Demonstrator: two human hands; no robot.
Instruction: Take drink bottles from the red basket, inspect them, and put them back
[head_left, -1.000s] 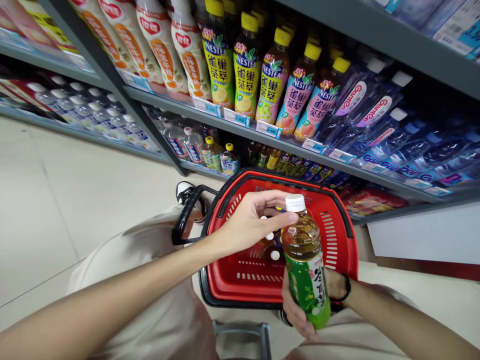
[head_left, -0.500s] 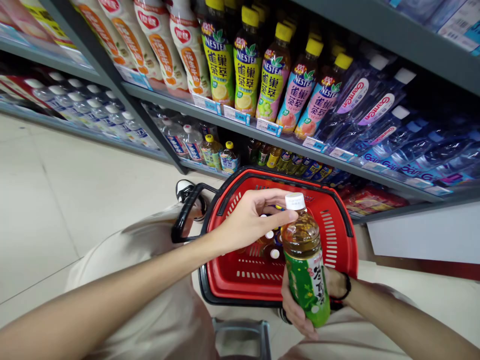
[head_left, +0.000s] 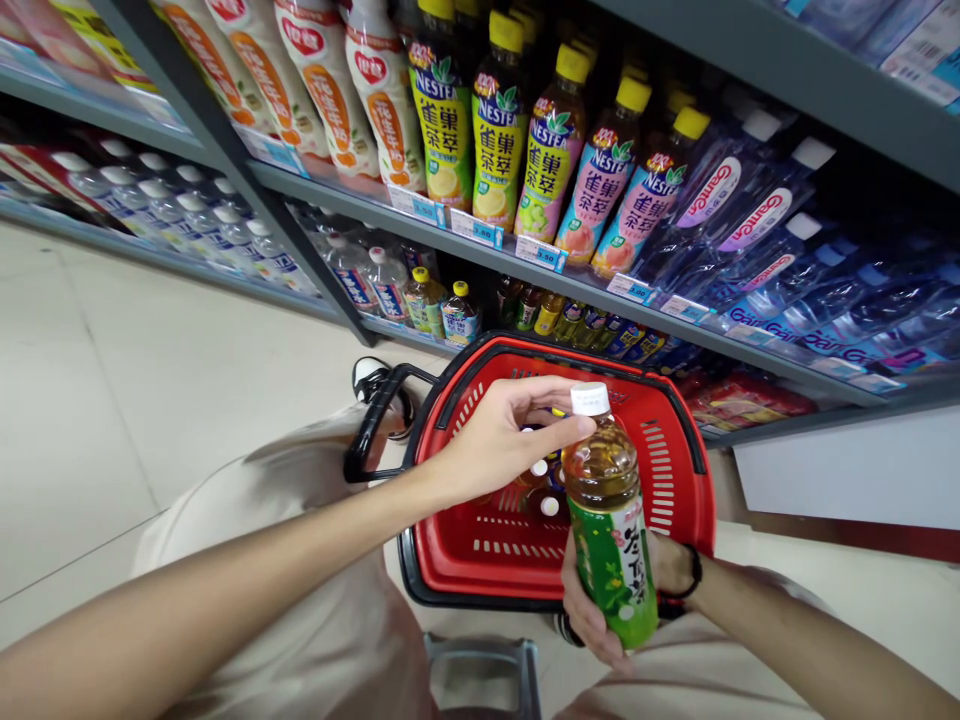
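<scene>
A tea bottle [head_left: 609, 480] with amber liquid, a white cap and a green label is held tilted above the near right part of a red shopping basket [head_left: 480, 570]. Around its lower half wrap the fingers of my right hand [head_left: 596, 610], the palm hidden behind it. Up at the neck, just under the cap, my left hand [head_left: 510, 435] is closed on the same bottle, thumb in front and fingers partly hidden behind. Down in the basket lie several bottles [head_left: 549, 506], some with white caps, largely covered by my left hand.
Ahead stands a grey shelf [head_left: 420, 240] with several yellow-capped tea bottles [head_left: 499, 130], white milk-drink bottles [head_left: 382, 100] and clear water bottles [head_left: 750, 220]. The basket's black handle [head_left: 367, 430] sticks out to the left. A grey stool-like frame [head_left: 484, 655] stands between my legs.
The bottle has turned slightly in my right hand, so more of its label's dark lettering faces me. Both hands stay nearly in place.
</scene>
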